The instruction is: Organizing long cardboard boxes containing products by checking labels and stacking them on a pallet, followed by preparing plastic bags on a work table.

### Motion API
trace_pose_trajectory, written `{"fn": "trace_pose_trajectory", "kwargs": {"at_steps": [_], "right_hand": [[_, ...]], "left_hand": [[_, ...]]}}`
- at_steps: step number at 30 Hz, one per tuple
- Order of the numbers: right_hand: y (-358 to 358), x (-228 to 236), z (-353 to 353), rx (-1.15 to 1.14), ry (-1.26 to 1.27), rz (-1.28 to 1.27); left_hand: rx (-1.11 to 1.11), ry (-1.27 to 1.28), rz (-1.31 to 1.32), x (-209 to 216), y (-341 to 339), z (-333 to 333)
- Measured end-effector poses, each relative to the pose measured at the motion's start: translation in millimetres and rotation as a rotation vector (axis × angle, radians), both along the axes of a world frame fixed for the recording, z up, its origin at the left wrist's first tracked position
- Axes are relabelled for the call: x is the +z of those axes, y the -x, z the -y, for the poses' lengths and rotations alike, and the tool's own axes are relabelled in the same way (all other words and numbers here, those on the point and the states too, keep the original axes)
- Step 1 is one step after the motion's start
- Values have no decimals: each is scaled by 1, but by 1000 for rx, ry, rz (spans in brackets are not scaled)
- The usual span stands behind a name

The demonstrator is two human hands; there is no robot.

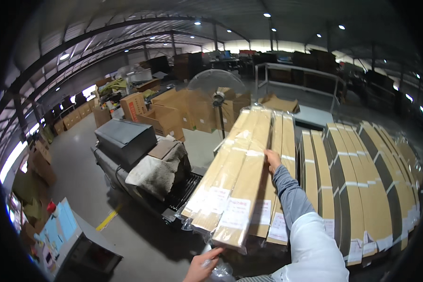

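A long, narrow cardboard package [242,192] in clear plastic film, with a white label near its close end, lies on top of a stack in front of me. My right hand [273,160] grips its right edge about halfway along, the fingertips partly hidden by the edge. At the near end, my left hand [203,267] has its fingers bent against the bottom corner. Similar wrapped packages [214,190] lie close along its left side. More of them [278,214] sit lower on the right, under my right forearm.
Rows of long cardboard packages [350,188] with white straps fill the right side. To the left stands a machine with a dark box [127,140] and a grey cloth [157,174]. Beyond are a fan [218,97], open cartons [167,120] and a metal railing [298,68]. A table [68,225] stands at lower left.
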State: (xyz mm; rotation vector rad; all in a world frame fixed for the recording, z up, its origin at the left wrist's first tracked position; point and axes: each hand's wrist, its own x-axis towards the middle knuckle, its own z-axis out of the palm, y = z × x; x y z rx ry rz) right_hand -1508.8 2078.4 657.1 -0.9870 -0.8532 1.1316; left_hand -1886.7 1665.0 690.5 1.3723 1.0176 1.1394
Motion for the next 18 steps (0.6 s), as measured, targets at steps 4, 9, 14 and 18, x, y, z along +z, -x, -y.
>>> {"fn": "trace_pose_trajectory", "kwargs": {"at_steps": [4,9,14,18], "right_hand": [[19,45,68,-46,1,209],[-51,33,238,-717,-261,1171],[-110,-71,412,-859,623,1421],[-82,-117,467,-648,552,1682]], "left_hand": [[-16,127,46,-9,-15,-23],[-144,220,9,-26,-27,-19],[-137,166,-14,-32,-26,10],[-132,-1,-47,-18,-26,48]]}}
